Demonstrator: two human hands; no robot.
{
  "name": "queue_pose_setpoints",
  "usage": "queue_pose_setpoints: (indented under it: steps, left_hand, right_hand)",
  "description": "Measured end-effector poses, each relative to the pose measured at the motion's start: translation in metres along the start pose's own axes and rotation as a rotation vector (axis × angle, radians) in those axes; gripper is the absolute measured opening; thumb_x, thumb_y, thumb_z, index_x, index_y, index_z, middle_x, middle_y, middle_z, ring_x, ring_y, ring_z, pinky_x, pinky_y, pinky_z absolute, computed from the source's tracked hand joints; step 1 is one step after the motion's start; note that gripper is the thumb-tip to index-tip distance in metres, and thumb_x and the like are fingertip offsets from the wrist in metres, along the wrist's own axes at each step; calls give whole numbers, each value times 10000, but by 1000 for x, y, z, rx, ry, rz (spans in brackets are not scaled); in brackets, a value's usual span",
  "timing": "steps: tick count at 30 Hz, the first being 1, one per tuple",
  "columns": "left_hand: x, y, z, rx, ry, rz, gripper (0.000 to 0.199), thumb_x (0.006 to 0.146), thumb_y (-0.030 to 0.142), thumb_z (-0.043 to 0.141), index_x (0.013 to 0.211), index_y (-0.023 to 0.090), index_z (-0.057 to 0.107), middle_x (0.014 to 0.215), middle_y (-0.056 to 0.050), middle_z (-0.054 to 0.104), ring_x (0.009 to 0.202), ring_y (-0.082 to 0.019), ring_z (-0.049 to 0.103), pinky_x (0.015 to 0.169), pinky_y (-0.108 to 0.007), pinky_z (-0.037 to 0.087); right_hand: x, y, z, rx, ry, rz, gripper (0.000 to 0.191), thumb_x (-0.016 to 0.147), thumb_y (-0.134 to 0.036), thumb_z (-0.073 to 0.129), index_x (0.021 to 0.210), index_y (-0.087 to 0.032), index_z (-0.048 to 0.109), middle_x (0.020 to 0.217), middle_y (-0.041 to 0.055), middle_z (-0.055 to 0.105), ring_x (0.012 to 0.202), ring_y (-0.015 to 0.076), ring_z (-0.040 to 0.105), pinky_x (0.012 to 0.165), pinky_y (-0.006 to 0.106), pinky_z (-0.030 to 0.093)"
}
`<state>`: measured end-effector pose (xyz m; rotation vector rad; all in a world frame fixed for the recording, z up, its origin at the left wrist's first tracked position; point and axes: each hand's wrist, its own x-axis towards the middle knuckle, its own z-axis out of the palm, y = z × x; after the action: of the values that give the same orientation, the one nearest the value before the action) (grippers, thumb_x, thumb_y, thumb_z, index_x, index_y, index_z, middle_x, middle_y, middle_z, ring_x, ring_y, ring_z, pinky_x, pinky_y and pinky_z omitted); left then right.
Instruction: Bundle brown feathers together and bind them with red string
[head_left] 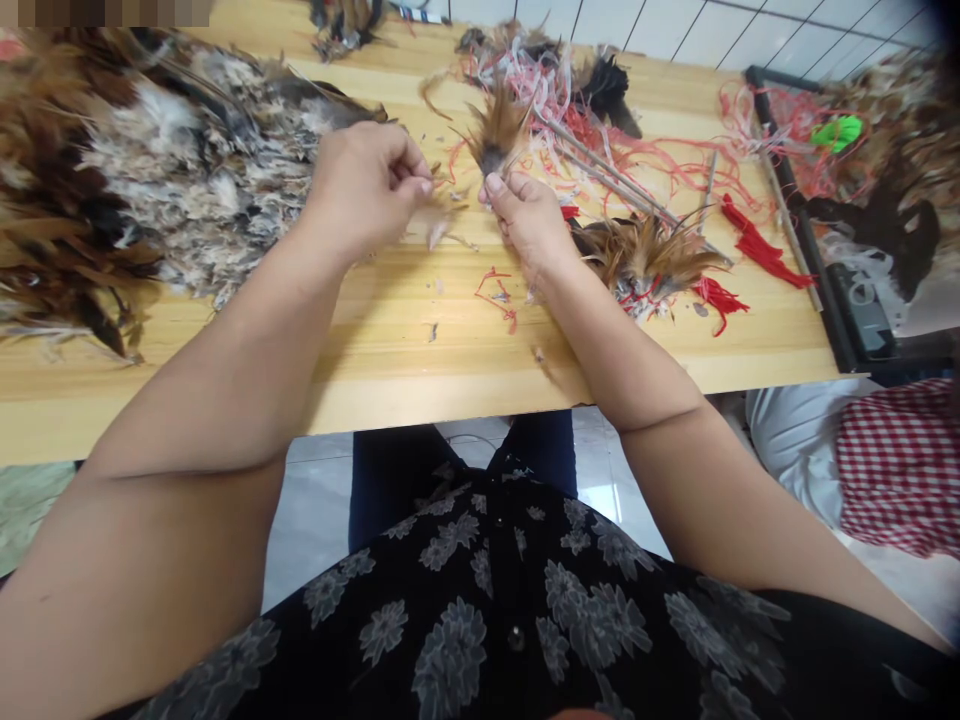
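Got loose red thread (495,292) on wooden table (390,375), nearer than feather bundle (499,130). Pinching bundle's base in right hand (531,218) with thumb against fingers, feather tips pointing away. Curling left hand (367,185) left of bundle with fingers mostly closed; can't tell if gripping blurred feathers (444,212) beside fingertips. Showing big feather pile (202,175) farther left of bundle, and pink-white string tangle (536,75) just beyond bundle.

2 bare forearms (240,350) reach forward, fingers (526,187) curled.
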<state>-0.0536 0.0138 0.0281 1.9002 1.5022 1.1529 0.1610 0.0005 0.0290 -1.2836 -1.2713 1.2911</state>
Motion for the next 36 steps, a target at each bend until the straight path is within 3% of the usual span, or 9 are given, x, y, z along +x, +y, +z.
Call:
queue_pose_setpoints:
  steps: [3, 6, 12, 15, 18, 21, 26, 30, 36]
  left_hand:
    - [-1, 5, -2, -198, 107, -93, 156, 796, 208, 889, 757, 282, 758, 737, 1, 662, 729, -230, 538, 816, -399, 483]
    - [-2, 2, 1, -387, 103, -95, 249, 813, 323, 988, 750, 325, 747, 714, 2, 681, 681, -236, 547, 735, -423, 469]
    - [22, -40, 26, -453, 185, 55, 231, 778, 407, 956, 778, 361, 729, 587, 13, 625, 478, -213, 448, 484, -402, 388]
    - [33, -51, 43, -402, 199, 25, 227, 812, 288, 935, 870, 329, 720, 668, 2, 678, 526, -229, 528, 521, -405, 434]
    - [23, -36, 49, -325, 246, 2, 304, 854, 230, 935, 862, 302, 640, 726, 2, 658, 580, -221, 568, 606, -403, 457]
    - [2, -13, 44, -236, 213, 203, 219, 942, 234, 872, 953, 311, 668, 946, -44, 741, 810, -285, 681, 784, -459, 512]
    - [-15, -6, 33, -46, 260, 509, 212, 857, 148, 744, 957, 315, 660, 1029, -107, 723, 1031, -374, 695, 931, -514, 503]
    - [-18, -1, 29, 21, 209, 492, 165, 1017, 173, 707, 1022, 333, 666, 1133, -116, 718, 1187, -389, 692, 1072, -537, 525]
    - [-32, 35, 16, 258, 89, 300, 206, 1156, 246, 574, 1036, 390, 657, 1265, -114, 783, 1301, -341, 702, 1193, -535, 533]
  right_hand:
    - [-2, 0, 0, 16, 0, 0, 444, 1207, -262, 670, 770, -244, 593, 609, -69, 315, 698, 140, 391, 689, 253, 374]
    - [-4, -2, 2, 27, -3, 9, 438, 1213, -218, 648, 777, -227, 602, 593, -75, 313, 723, 126, 440, 741, 227, 409]
    - [-9, -5, 8, -2, -39, 43, 441, 1208, -206, 646, 768, -212, 625, 565, -96, 299, 761, 96, 533, 850, 162, 467]
    - [-11, -2, 10, 58, -89, 64, 475, 1218, -164, 601, 746, -214, 593, 558, -107, 263, 682, 71, 434, 760, 123, 428]
    - [-12, 0, 11, 143, -126, 108, 576, 1229, -217, 615, 677, -225, 449, 575, -105, 298, 579, 53, 287, 573, 128, 313]
    - [-15, -5, 12, 211, -134, 225, 597, 1244, -240, 592, 676, -221, 411, 568, -100, 349, 513, 34, 220, 472, 142, 170]
    - [-23, -20, 12, 301, -147, 398, 544, 1177, -199, 737, 695, -191, 485, 549, -105, 388, 492, 10, 254, 458, 90, 181]
    - [-27, -24, 14, 334, -162, 452, 540, 1126, -155, 801, 682, -181, 495, 558, -94, 412, 499, 18, 261, 458, 94, 183]
    - [-29, -19, 15, 297, -214, 448, 578, 1041, -203, 921, 705, -205, 450, 608, -93, 398, 544, 57, 251, 482, 172, 191]
